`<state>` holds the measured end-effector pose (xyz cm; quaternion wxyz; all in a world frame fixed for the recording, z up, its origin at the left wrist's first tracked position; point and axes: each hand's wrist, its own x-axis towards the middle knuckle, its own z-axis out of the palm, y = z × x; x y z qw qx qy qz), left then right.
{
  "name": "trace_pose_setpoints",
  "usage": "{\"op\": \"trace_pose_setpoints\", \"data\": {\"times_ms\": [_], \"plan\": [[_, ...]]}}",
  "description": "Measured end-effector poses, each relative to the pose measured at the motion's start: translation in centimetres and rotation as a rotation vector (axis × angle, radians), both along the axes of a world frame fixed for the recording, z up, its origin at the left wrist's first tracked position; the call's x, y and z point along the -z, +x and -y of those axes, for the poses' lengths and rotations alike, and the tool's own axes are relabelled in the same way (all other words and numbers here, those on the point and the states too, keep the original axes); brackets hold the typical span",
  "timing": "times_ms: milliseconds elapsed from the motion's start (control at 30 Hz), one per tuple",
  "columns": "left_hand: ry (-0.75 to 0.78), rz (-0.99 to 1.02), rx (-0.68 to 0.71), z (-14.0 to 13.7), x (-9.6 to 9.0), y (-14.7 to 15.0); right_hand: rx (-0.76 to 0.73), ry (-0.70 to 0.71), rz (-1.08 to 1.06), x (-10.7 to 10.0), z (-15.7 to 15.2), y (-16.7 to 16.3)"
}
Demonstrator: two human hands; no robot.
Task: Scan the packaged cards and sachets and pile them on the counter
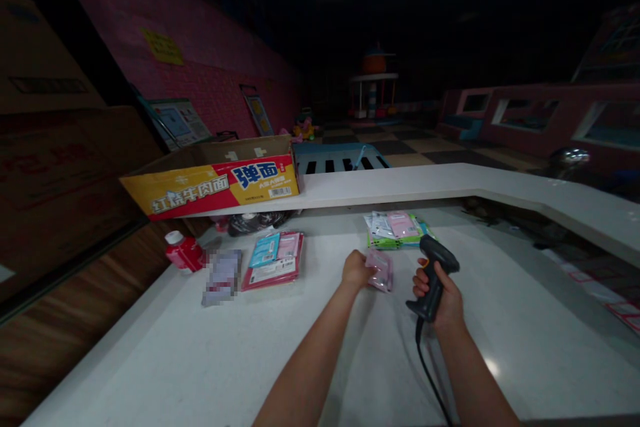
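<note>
My right hand (448, 300) is wrapped round the handle of a black barcode scanner (434, 280), held above the white counter with its cord running down toward me. Its head is raised at the top, left of centre over the counter. Between the fingers of my left hand (357, 271) is a small pink packet (381, 271), just left of the scanner. Behind it lies a pile of green packages (385, 242) with white and pink packets (401, 223) on top. Farther left, red packages (275, 273) carry a blue packet (265, 250) and a pink one.
A red bottle (184, 253) with a white cap and a blurred-out flat item (223, 277) stand at the left. A raised white ledge (380, 185) crosses the back, bearing an open yellow and red carton (215, 183). Brown boxes (65, 167) rise at far left.
</note>
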<state>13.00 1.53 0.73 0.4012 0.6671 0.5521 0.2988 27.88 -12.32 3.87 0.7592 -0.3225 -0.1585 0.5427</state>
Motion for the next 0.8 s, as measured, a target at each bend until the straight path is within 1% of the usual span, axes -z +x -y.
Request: {"op": "trace_pose_setpoints", "data": {"times_ms": [67, 100, 133, 200, 267, 300, 367, 533, 700, 800], "plan": [[-0.15, 0.172, -0.005, -0.9, 0.3, -2.4, -0.002, -0.003, 0.006, 0.1, 0.0, 0.0], [-0.167, 0.247, -0.034, -1.2, 0.4, -3.5, -0.005, -0.005, -0.003, 0.2, 0.0, 0.0], [-0.144, 0.311, -0.071, -1.3, 0.4, -4.5, -0.009, -0.009, -0.017, 0.2, -0.1, 0.0], [0.005, 0.409, -0.148, -1.4, 0.6, -6.0, -0.016, -0.023, -0.044, 0.2, -0.1, -0.2], [0.158, 0.473, -0.184, -1.4, 0.8, -6.8, -0.026, -0.037, -0.05, 0.3, -0.1, -0.5], [0.206, 0.496, -0.189, -1.4, 0.9, -7.0, -0.031, -0.043, -0.042, 0.3, -0.1, -0.7], [0.252, 0.53, -0.196, -1.5, 1.2, -7.1, -0.046, -0.066, 0.007, 0.4, -0.1, -1.1], [0.249, 0.61, -0.228, -2.1, 1.6, -7.1, -0.133, -0.157, 0.248, 0.2, -0.3, -3.1], [0.248, 0.666, -0.258, -2.3, 2.2, -7.3, -0.219, -0.243, 0.563, -1.3, -0.5, -5.9], [0.258, 0.67, -0.25, -2.4, 2.6, -7.4, -0.261, -0.241, 0.717, -2.3, -0.2, -7.2]]}}
